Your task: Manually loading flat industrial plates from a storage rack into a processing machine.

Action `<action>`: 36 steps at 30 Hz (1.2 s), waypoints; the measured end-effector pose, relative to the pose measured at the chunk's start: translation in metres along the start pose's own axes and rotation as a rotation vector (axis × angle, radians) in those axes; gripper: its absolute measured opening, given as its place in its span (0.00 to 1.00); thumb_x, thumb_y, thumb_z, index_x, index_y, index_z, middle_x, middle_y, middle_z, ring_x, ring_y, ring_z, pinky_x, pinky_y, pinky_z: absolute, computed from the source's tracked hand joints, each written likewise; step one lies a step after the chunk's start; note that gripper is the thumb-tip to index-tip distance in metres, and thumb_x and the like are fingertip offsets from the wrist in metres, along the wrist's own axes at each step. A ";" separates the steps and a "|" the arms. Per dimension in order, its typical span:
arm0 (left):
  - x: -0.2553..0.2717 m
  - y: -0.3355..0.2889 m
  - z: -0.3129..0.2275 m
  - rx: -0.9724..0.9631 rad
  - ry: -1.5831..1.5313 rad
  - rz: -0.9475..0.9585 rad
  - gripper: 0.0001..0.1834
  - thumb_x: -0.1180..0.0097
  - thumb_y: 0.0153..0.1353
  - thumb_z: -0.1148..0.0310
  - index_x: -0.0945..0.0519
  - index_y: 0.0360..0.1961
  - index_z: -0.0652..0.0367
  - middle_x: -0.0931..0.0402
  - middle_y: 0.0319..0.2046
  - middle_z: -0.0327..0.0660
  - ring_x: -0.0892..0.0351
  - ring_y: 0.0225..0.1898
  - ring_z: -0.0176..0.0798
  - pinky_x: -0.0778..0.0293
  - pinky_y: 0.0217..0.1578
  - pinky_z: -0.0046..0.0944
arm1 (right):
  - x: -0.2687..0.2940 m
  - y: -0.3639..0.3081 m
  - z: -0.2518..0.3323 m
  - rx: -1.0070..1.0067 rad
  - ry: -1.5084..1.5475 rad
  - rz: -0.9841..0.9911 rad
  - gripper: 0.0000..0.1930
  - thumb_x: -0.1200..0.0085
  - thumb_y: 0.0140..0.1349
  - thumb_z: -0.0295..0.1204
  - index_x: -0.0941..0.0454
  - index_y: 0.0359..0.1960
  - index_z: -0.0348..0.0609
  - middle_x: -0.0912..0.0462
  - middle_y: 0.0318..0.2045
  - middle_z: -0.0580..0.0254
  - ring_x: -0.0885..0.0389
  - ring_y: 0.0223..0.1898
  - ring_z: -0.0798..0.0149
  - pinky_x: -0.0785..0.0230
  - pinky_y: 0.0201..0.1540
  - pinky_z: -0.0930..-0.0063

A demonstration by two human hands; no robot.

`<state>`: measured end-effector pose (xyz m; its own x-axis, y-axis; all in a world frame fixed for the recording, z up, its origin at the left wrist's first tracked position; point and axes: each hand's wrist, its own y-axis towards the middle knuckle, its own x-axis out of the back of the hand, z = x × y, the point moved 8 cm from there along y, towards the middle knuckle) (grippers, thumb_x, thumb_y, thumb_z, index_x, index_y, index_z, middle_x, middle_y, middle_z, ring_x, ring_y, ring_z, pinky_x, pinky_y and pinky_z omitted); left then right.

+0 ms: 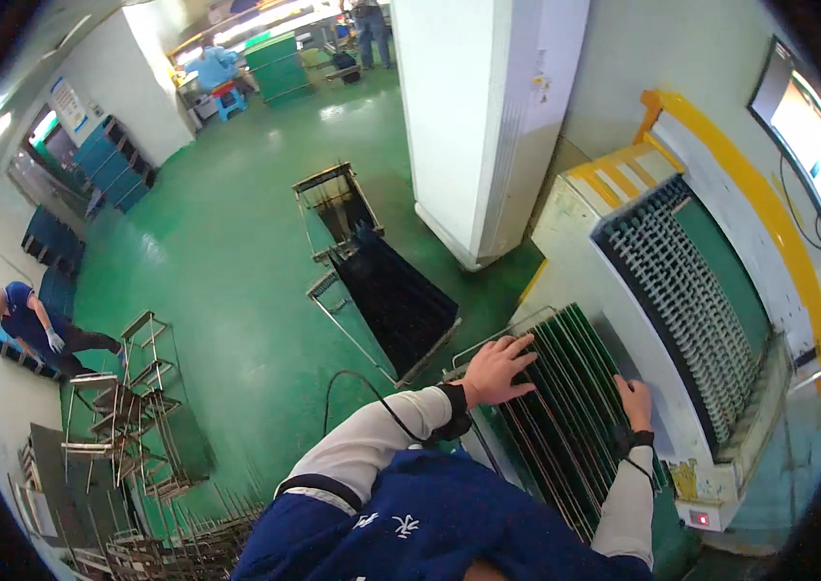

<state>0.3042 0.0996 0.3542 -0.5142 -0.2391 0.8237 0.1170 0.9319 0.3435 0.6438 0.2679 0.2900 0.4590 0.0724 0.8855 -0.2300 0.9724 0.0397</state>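
In front of me a wire rack [459,374] holds a row of thin green panels [570,339], standing on edge side by side. My left hand [499,371] lies over the left end of the row, its fingers apart and touching the panels' edges. At the right end my right hand [634,402] has its fingers curled round the edge of a green panel. Its fingertips are partly hidden. Black bands circle both wrists, over white sleeves.
Right of the rack stands a machine with a bed of rollers [686,310]. Ahead are a rack of dark panels [396,300] and a white pillar [473,126]. Empty metal racks [129,407] and a co-worker [28,320] are at left.
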 end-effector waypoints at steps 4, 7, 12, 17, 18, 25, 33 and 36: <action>-0.001 -0.003 0.003 0.004 0.005 0.013 0.32 0.39 0.57 0.45 0.23 0.59 0.50 0.38 0.68 0.44 0.34 0.63 0.53 0.35 0.62 0.53 | -0.001 0.000 0.004 -0.098 -0.013 0.077 0.30 0.43 0.61 0.55 0.17 0.32 0.31 0.17 0.30 0.41 0.18 0.35 0.42 0.31 0.39 0.54; -0.001 -0.005 0.004 0.017 -0.005 0.022 0.32 0.39 0.57 0.45 0.23 0.59 0.50 0.38 0.68 0.44 0.34 0.63 0.53 0.35 0.62 0.53 | 0.000 0.000 0.009 -0.127 -0.032 0.090 0.30 0.42 0.60 0.54 0.18 0.31 0.31 0.18 0.28 0.41 0.19 0.33 0.43 0.32 0.37 0.55; 0.004 -0.003 0.000 -0.003 -0.026 -0.003 0.32 0.38 0.55 0.47 0.23 0.57 0.53 0.38 0.68 0.46 0.35 0.63 0.52 0.35 0.61 0.51 | -0.008 0.004 -0.007 -0.094 0.032 0.137 0.29 0.41 0.60 0.53 0.18 0.29 0.31 0.18 0.24 0.42 0.19 0.28 0.48 0.32 0.35 0.57; 0.005 -0.004 0.002 0.004 -0.032 0.007 0.32 0.38 0.56 0.47 0.23 0.58 0.53 0.37 0.67 0.46 0.36 0.64 0.52 0.35 0.61 0.51 | -0.007 0.003 0.002 -0.096 0.053 0.140 0.27 0.41 0.60 0.51 0.17 0.30 0.31 0.17 0.24 0.43 0.17 0.29 0.52 0.30 0.35 0.59; 0.004 -0.004 0.002 0.000 -0.031 0.005 0.32 0.38 0.56 0.47 0.23 0.58 0.53 0.37 0.67 0.46 0.36 0.64 0.52 0.35 0.61 0.51 | -0.009 0.003 -0.001 -0.095 0.038 0.144 0.27 0.40 0.60 0.51 0.16 0.30 0.32 0.17 0.25 0.44 0.17 0.30 0.52 0.30 0.35 0.60; 0.001 -0.003 0.001 -0.006 -0.033 0.000 0.33 0.38 0.55 0.47 0.23 0.58 0.53 0.37 0.67 0.46 0.36 0.64 0.51 0.36 0.61 0.51 | -0.015 0.003 -0.012 0.000 -0.079 0.107 0.25 0.40 0.59 0.49 0.16 0.30 0.32 0.17 0.25 0.43 0.17 0.31 0.44 0.30 0.36 0.57; 0.004 -0.005 0.001 -0.004 -0.029 -0.018 0.33 0.37 0.54 0.47 0.23 0.58 0.53 0.37 0.67 0.46 0.36 0.64 0.51 0.36 0.61 0.50 | -0.004 -0.003 0.006 0.043 0.014 0.024 0.23 0.41 0.58 0.42 0.26 0.25 0.27 0.29 0.20 0.35 0.33 0.20 0.41 0.41 0.27 0.53; 0.003 -0.005 0.002 -0.006 -0.026 -0.028 0.33 0.37 0.54 0.47 0.22 0.58 0.53 0.37 0.67 0.46 0.35 0.63 0.51 0.35 0.60 0.50 | -0.003 -0.004 0.008 -0.005 -0.020 0.046 0.22 0.40 0.58 0.43 0.22 0.26 0.30 0.25 0.20 0.38 0.29 0.23 0.41 0.38 0.29 0.54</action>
<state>0.3004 0.0943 0.3542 -0.5389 -0.2582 0.8018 0.1073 0.9231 0.3693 0.6363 0.2622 0.2909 0.4310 0.1129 0.8953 -0.2464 0.9692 -0.0036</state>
